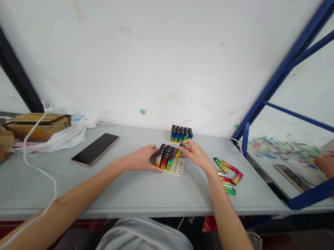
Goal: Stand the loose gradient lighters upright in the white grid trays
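Observation:
A white tray [177,167] with round slots stands on the grey table, its left part filled with upright lighters [165,157] in silver, red and green. My left hand [144,158] rests against the tray's left side, thumb and fingers spread around its corner. Between the fingertips of my right hand [194,153] is a green and yellow lighter [178,153], held slightly tilted over the back of the tray. Loose lighters [227,179] in red, green and yellow lie right of my right forearm. Behind stands a second tray of blue and green lighters [181,135].
A black phone [95,149] lies to the left. Farther left are cardboard boxes [37,125], a white plastic bag [69,137] and a white cable [38,169]. Past the blue frame [269,87] on the right, another person's hands [332,163] are over a neighbouring table.

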Motion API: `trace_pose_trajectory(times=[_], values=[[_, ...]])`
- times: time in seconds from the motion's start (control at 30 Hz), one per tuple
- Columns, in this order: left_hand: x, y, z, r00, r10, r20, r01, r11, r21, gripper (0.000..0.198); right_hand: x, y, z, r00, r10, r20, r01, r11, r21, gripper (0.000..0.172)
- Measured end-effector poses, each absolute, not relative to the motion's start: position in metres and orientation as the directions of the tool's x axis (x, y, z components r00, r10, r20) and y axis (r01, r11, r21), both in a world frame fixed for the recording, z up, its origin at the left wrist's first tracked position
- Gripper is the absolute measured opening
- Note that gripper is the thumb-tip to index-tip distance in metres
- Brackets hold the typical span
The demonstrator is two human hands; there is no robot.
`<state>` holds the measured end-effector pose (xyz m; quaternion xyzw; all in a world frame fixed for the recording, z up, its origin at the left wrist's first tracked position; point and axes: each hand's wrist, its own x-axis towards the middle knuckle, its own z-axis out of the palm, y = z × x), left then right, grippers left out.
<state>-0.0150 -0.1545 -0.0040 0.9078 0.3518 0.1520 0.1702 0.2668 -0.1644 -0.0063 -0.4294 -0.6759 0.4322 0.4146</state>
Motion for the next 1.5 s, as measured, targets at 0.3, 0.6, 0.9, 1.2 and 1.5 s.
trace_pose_trajectory(times=[0.3, 0.6, 0.9, 1.2, 1.5], values=[[-0.015, -0.152, -0.007, 0.697, 0.702, 0.15, 0.604, -0.686, 0.406, 0.063, 0.268, -0.172, 0.005, -0.406, 0.889, 0.213, 0.544, 0.422, -0.725, 0.02], [-0.015, -0.154, -0.005, 0.689, 0.707, 0.163, 0.607, -0.685, 0.403, 0.064, 0.311, -0.197, 0.039, -0.36, 0.906, 0.224, 0.665, 0.417, -0.62, 0.022], [-0.015, -0.151, -0.007, 0.705, 0.695, 0.14, 0.608, -0.694, 0.385, 0.065, 0.404, -0.247, 0.05, -0.217, 0.961, 0.17, 0.866, 0.27, -0.42, 0.031], [-0.014, -0.152, -0.005, 0.705, 0.692, 0.155, 0.598, -0.697, 0.396, 0.064, 0.395, -0.286, -0.053, -0.043, 0.969, 0.242, 0.985, 0.081, -0.149, 0.061], [-0.014, -0.153, -0.005, 0.701, 0.699, 0.14, 0.61, -0.69, 0.391, 0.067, 0.364, -0.237, -0.05, -0.07, 0.976, 0.204, 0.962, 0.12, -0.246, 0.061]])
